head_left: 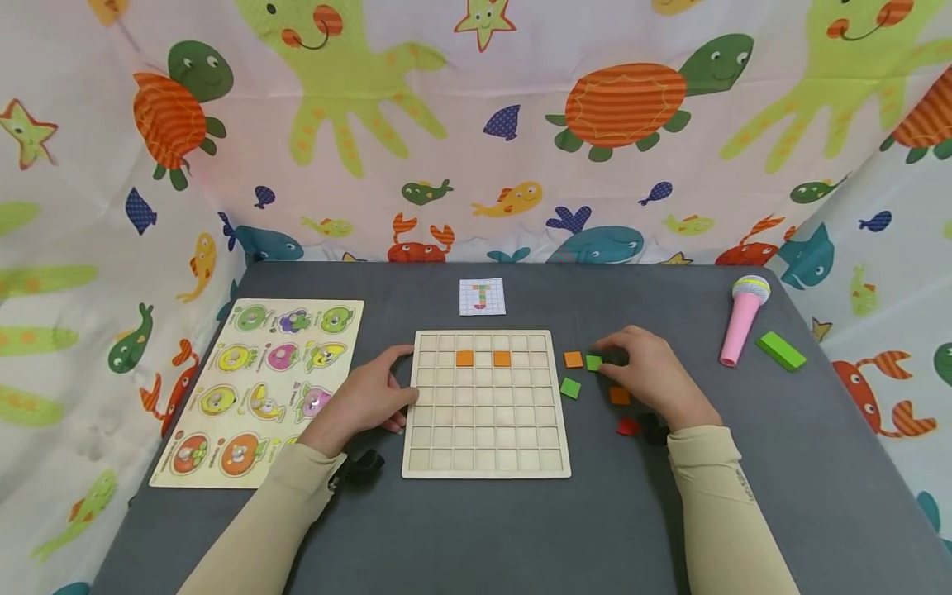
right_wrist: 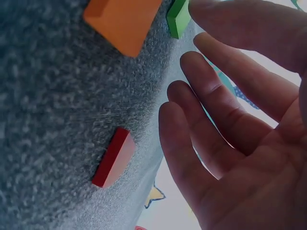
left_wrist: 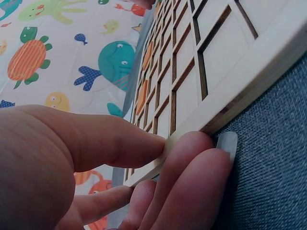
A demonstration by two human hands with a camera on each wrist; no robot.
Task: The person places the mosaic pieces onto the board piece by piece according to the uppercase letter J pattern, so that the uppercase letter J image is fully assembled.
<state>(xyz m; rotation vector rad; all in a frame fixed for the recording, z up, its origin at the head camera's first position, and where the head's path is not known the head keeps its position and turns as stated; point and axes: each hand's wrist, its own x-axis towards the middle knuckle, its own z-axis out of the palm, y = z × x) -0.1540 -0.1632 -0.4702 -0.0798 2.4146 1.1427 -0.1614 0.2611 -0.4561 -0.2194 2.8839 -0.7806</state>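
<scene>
A wooden grid board (head_left: 487, 474) lies in the middle of the table with two orange tiles (head_left: 464, 359) in its second row. My left hand (head_left: 369, 395) grips the board's left edge; in the left wrist view the thumb (left_wrist: 129, 143) presses on the rim and the other fingers are bent against its side. To the right of the board, my right hand (head_left: 643, 368) reaches over a green tile (head_left: 593, 363), thumb tip right at it and fingers apart. Around that hand lie another green tile (head_left: 570, 388), orange tiles (head_left: 573, 359) and a red piece (right_wrist: 114, 158) with a slanted side.
Behind the board lies a small card (head_left: 482, 297) with a coloured J-shaped pattern on a grid. A fruit picture board (head_left: 256, 397) is on the left. At the right are a pink toy microphone (head_left: 740, 326) and a green block (head_left: 781, 351). A patterned curtain (head_left: 461, 124) surrounds the table.
</scene>
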